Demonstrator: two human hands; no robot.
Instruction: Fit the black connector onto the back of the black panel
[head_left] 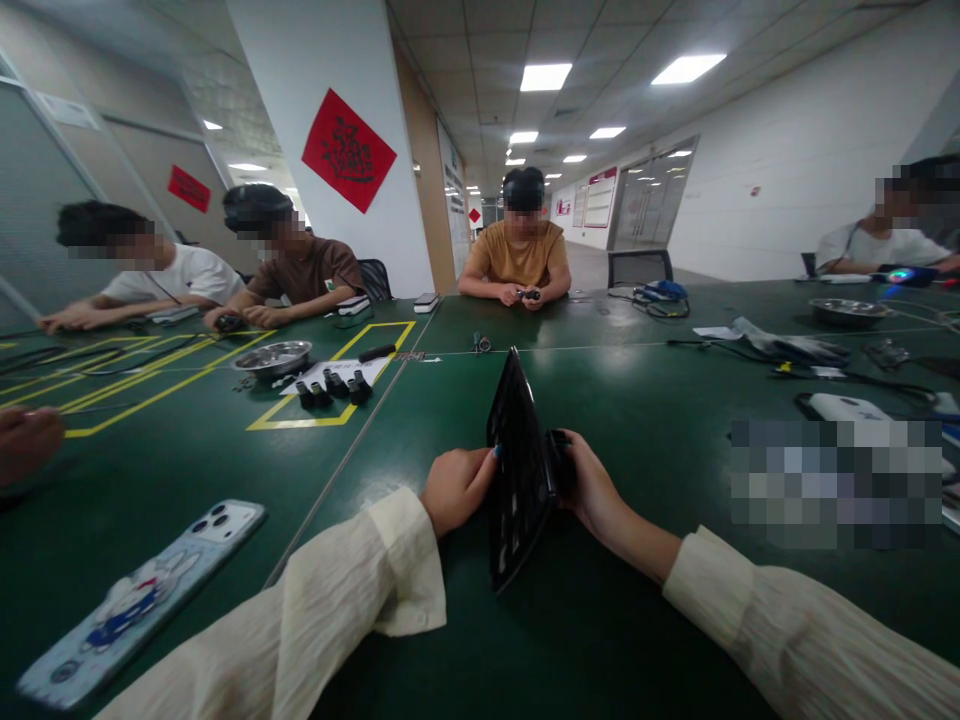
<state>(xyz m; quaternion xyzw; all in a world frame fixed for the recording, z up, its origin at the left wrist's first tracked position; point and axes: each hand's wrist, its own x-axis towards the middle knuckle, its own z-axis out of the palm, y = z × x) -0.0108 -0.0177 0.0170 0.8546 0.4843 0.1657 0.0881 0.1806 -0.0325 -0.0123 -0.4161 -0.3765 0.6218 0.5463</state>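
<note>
A thin black panel (517, 480), glossy at the rim, stands upright and nearly edge-on in front of me. My left hand (459, 488) is closed at its left side, fingers curled and thumb pressed against the face. Behind the panel, a dark block-like part (556, 462) juts out to the right, and my right hand (589, 480) is wrapped round it. My right fingertips are mostly hidden by that part. What kind of device the panel is, I cannot tell.
A phone in a cartoon case (142, 605) lies at my left. Further off are several black cylindrical parts (334, 388) and a metal bowl (274, 358). Cables and gloves (787, 342) lie at the right. Another person's hand (30, 443) reaches in at the left edge; co-workers sit around the green table (645, 600).
</note>
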